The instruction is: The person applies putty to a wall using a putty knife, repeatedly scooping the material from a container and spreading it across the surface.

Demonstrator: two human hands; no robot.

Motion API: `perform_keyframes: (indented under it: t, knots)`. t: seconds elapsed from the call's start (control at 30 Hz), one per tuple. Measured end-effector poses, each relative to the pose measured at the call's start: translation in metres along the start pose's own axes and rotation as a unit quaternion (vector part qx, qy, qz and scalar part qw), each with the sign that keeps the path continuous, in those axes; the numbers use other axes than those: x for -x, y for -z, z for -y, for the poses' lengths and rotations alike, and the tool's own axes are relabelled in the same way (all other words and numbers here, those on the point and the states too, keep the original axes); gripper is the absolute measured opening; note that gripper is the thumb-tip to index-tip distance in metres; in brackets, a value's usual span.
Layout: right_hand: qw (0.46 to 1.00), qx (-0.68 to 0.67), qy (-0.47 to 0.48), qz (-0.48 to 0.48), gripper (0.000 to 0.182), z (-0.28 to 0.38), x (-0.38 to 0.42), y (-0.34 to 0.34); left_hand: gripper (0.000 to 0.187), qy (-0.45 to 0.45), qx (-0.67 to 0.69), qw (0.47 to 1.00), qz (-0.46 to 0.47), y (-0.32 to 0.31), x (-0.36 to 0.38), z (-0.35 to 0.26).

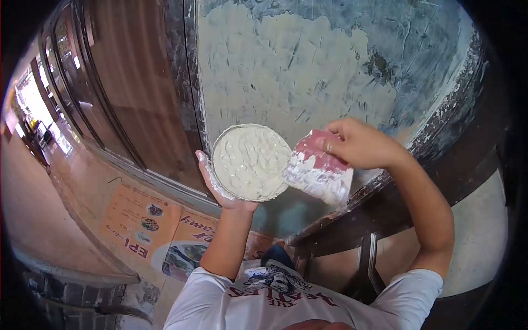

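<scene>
Cradling a round container (248, 199) of cream paste (250, 162), the left hand (225, 199) holds it beside the pink, paste-smeared flat scraper (320, 166) the right hand (360, 142) pinches. A tilted palm might spill paste.

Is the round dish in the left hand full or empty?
Looks full: pale paste spreads across the round dish up to its rim; depth hidden.

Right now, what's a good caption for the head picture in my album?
Left hand holds a round container of pale paste; right hand grips a smeared pink scraper before a patchy surface.
</scene>
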State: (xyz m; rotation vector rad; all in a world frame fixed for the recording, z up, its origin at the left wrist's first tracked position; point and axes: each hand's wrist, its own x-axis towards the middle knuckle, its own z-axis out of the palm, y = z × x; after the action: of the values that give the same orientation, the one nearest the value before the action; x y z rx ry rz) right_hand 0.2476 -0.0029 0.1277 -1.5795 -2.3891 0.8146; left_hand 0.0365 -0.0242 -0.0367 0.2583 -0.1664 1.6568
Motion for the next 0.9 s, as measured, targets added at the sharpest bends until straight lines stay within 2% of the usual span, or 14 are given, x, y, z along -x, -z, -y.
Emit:
perform_keyframes:
  t: [0.1,0.17,0.2,0.27,0.33,0.4,0.43,0.47,0.53,0.6,0.7,0.8,0.83,0.9]
  knots:
    - [1.0,0.007,-0.023,-0.017,0.032,-0.005,0.006,0.025,0.082,-0.002,0.001,1.0,0.004,0.0,-0.001,0.003]
    - [0.992,-0.105,-0.01,-0.073,0.028,-0.013,0.01,0.04,0.082,0.01,0.009,1.0,0.013,0.003,-0.002,0.007]
    - [0.991,-0.105,-0.01,-0.076,0.028,-0.013,0.013,0.048,0.083,0.017,0.015,1.0,0.016,0.003,-0.003,0.008]
    - [0.979,-0.098,0.039,-0.172,0.027,-0.013,0.022,0.067,0.083,0.024,0.004,1.0,0.004,-0.005,-0.003,0.014]
    - [0.961,-0.038,0.04,-0.27,0.029,-0.027,0.023,0.097,0.083,0.033,0.013,0.999,-0.003,-0.006,-0.004,0.019]
    - [0.939,-0.079,0.048,-0.331,0.027,-0.035,0.027,0.126,0.082,0.043,0.014,0.999,-0.001,-0.004,-0.005,0.019]
    - [0.927,-0.008,0.053,-0.371,0.027,-0.029,0.035,0.135,0.082,0.043,0.011,0.999,0.002,-0.004,-0.005,0.019]
    - [0.927,-0.008,0.053,-0.372,0.027,-0.037,0.033,0.142,0.082,0.043,0.008,0.999,0.005,-0.003,-0.005,0.02]
    - [0.887,0.047,0.191,-0.418,0.031,-0.05,0.029,0.155,0.082,0.048,0.008,0.999,0.006,-0.002,-0.004,0.017]
    - [0.898,0.064,0.176,-0.397,0.031,-0.055,0.03,0.152,0.081,0.043,0.023,0.999,0.011,0.002,-0.005,0.016]
    - [0.82,0.23,0.194,-0.487,0.029,-0.056,0.015,0.128,0.082,0.032,0.005,0.999,-0.005,0.003,-0.007,0.016]
    - [0.852,0.175,0.15,-0.47,0.028,-0.043,0.024,0.135,0.083,0.032,-0.001,0.999,-0.002,0.006,-0.008,0.013]
    - [0.824,0.15,0.211,-0.505,0.028,-0.045,0.021,0.139,0.083,0.032,0.0,0.999,-0.003,0.006,-0.009,0.012]
    - [0.839,0.113,0.209,-0.489,0.027,-0.046,0.023,0.138,0.083,0.028,0.002,1.0,-0.001,0.007,-0.01,0.009]
